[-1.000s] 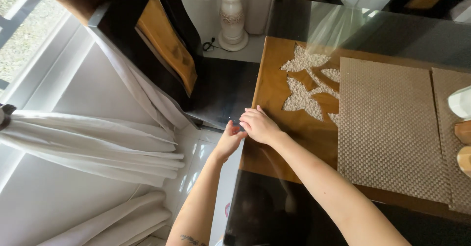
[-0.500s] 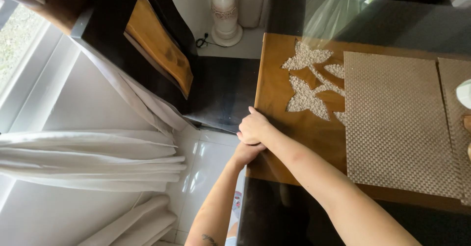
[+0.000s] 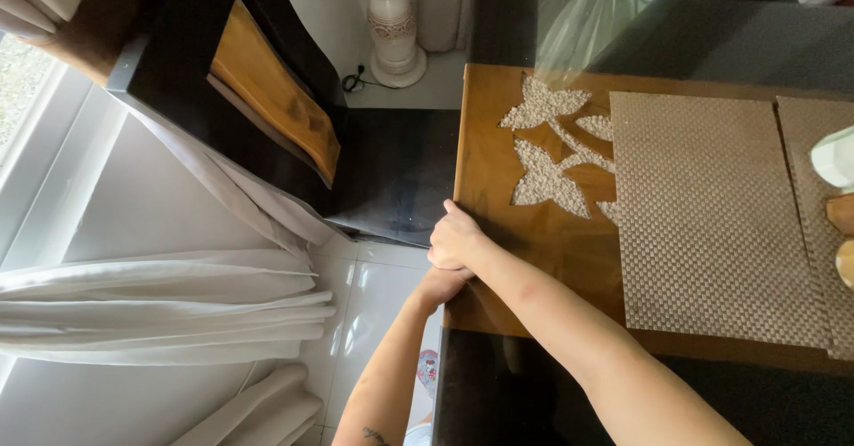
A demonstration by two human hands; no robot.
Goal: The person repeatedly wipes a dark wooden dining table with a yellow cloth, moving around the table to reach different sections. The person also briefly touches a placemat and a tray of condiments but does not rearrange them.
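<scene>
My right hand rests at the left edge of a glass-topped table, fingers curled into a loose fist with the thumb on top. Nothing shows in it. My left hand sits just below it at the same edge, pressed under the right wrist and mostly hidden. Under the glass lies a brown wooden panel with a pale pebble leaf pattern. A beige woven placemat lies to the right of my right forearm.
A second woven placemat lies further right, beside a white object and wooden pieces. A dark chair with an orange cushion stands left of the table. A white curtain and a white pedestal stand on the tiled floor.
My right hand went from lying flat on the table edge to a curled fist. My left hand slid down under it. The view shifted slightly.
</scene>
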